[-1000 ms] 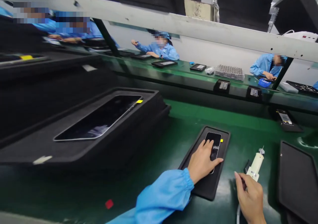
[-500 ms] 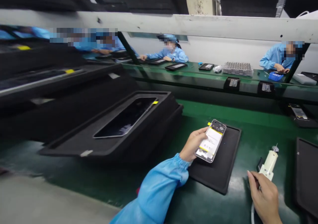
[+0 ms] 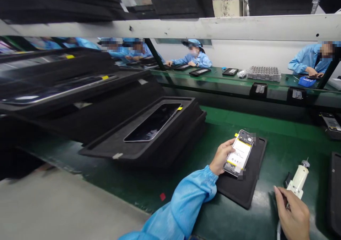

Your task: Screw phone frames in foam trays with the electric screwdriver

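Note:
My left hand [image 3: 223, 156] is closed around the edge of a smartphone with its back off [image 3: 239, 153]. The phone's white battery with yellow strips faces up, and a small yellow tab sticks out at its upper left. Below the phone, on the bench, lies a flat black foam tray [image 3: 241, 192]. My right hand [image 3: 293, 211] has its fingers curled together over the rear end of a cream electric screwdriver [image 3: 298, 178], whose bit points away from me. Whether the fingers grip the screwdriver or pinch something small is hidden.
To the left, black foam trays [image 3: 141, 158] are stacked, the top one holding a phone screen [image 3: 153, 123] face up. Another black tray [image 3: 336, 194] lies at the right edge. Across the green bench [image 3: 239, 117], co-workers in blue handle trays; a blue box [image 3: 307, 81] stands there.
The whole view has shifted, so things appear further right. My left hand still holds the phone above the tray, and my right hand keeps its place at the screwdriver.

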`<move>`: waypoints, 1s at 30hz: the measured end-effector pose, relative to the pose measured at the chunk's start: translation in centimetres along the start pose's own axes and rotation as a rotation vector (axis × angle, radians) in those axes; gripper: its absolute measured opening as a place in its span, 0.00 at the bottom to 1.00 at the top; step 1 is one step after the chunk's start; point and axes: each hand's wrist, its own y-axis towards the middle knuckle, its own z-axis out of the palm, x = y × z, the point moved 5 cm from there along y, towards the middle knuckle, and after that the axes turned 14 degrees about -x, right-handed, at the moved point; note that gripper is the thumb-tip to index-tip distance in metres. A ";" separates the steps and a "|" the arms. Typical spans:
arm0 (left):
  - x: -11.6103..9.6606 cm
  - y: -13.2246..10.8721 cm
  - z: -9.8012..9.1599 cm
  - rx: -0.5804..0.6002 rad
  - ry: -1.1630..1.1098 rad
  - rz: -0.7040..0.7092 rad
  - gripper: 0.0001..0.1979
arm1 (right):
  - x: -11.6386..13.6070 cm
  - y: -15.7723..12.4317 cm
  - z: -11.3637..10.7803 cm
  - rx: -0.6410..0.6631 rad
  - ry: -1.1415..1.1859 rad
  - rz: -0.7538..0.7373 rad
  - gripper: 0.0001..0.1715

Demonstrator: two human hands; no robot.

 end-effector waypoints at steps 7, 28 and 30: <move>0.9 0.3 0.1 0.036 -0.072 -0.020 0.30 | -0.6 -0.8 -0.1 0.017 -0.011 -0.033 0.11; 1.4 0.3 0.4 0.165 -0.085 -0.085 0.29 | 0.2 -0.3 -0.4 -0.019 -0.118 0.005 0.20; 1.5 0.2 0.6 0.171 -0.048 -0.074 0.29 | 0.3 -0.1 -0.4 -0.032 -0.114 -0.042 0.19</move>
